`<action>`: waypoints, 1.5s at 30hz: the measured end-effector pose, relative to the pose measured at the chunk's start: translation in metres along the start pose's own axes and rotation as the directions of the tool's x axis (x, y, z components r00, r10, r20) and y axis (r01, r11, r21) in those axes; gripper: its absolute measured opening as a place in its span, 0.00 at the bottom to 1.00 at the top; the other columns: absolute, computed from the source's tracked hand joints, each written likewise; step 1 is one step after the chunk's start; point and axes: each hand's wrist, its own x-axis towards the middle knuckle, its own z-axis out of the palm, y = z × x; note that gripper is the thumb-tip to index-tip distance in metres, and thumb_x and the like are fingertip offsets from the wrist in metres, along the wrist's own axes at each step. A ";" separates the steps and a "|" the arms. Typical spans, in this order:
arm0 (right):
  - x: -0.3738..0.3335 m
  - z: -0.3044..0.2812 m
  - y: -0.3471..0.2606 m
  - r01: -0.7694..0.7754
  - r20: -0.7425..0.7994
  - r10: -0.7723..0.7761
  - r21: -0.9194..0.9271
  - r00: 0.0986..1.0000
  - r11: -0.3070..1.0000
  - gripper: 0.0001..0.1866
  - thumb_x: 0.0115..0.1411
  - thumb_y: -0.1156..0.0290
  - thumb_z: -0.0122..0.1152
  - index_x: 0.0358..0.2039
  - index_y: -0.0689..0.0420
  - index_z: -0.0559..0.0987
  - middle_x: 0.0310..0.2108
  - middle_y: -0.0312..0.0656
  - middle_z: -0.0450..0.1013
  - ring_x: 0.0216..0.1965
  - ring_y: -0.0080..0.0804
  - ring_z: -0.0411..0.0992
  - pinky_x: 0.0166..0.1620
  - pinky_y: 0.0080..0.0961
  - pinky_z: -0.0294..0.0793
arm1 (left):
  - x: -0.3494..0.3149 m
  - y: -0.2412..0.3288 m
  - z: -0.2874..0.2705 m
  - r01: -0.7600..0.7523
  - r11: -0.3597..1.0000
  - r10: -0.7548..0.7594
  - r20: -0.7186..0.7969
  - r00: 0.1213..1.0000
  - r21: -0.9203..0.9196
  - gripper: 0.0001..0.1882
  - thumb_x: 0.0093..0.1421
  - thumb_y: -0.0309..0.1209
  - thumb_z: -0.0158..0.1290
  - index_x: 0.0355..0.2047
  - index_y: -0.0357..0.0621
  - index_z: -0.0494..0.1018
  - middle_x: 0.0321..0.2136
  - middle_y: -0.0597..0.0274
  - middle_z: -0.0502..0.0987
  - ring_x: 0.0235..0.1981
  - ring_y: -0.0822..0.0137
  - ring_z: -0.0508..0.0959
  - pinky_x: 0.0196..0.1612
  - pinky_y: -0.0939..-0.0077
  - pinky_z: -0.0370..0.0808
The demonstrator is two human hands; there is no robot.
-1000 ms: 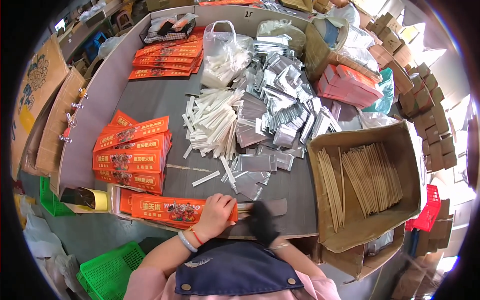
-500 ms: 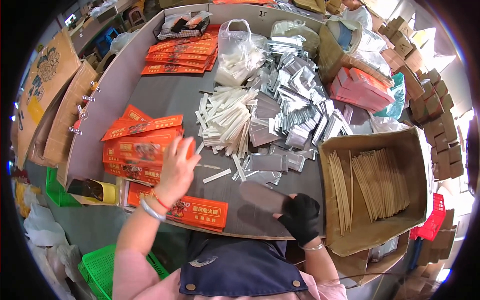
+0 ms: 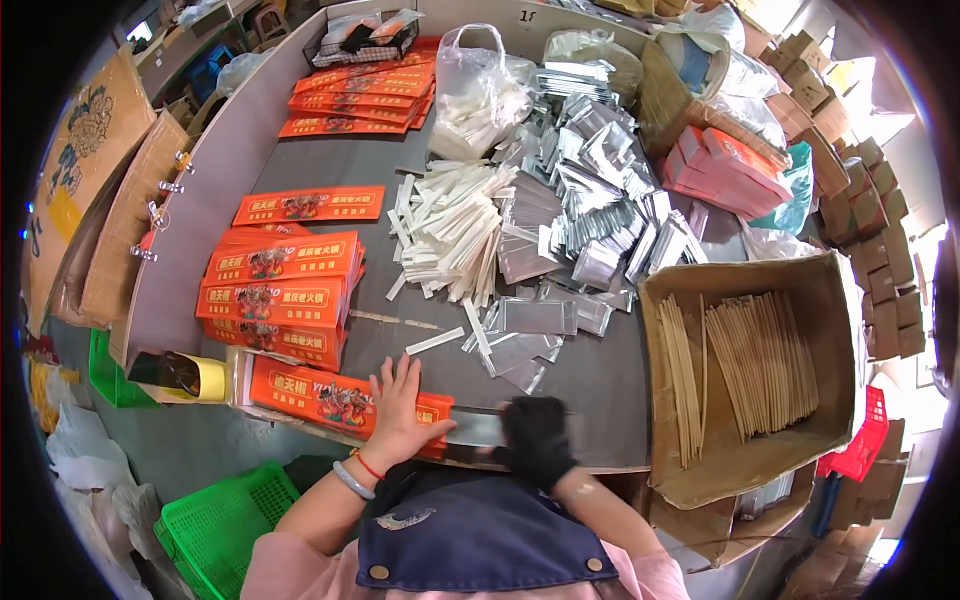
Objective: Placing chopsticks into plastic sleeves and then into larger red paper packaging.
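My left hand (image 3: 402, 412) lies flat with fingers spread on the front stack of red printed paper sleeves (image 3: 305, 393), near the table's front edge. Closed in a black fingerless glove, my right hand (image 3: 538, 442) grips a flat metal blade (image 3: 476, 430). The blade points left, its tip at the right end of those sleeves; whether it goes under or between them is hidden. Behind my left hand rests a larger fanned pile of the same sleeves (image 3: 270, 300), with a single red sleeve (image 3: 310, 204) lying beyond it.
White paper-wrapped strips (image 3: 450, 230) are heaped mid-table beside many clear flat packets (image 3: 590, 200). A cardboard box (image 3: 850, 420) of wooden chopsticks (image 3: 765, 365) stands at right. A plastic bag (image 3: 475, 100) and wire basket (image 3: 365, 45) are at the back; a yellow-banded roll (image 3: 205, 378) sits front left.
My left hand has come down from the larger pile onto the front sleeves and spread out. My right hand has moved left, bringing the blade to their end. A single sleeve now lies apart behind the pile.
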 end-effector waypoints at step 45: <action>-0.074 -0.051 0.079 -0.188 -0.326 0.304 0.342 0.895 0.921 0.13 0.59 0.74 0.60 0.45 0.54 0.81 0.25 0.44 0.70 0.29 0.43 0.71 0.34 0.35 0.70 | 0.029 0.056 -0.004 -0.320 0.940 0.340 0.230 0.912 -0.121 0.19 0.43 0.36 0.69 0.35 0.46 0.78 0.34 0.61 0.75 0.42 0.56 0.73 0.49 0.62 0.68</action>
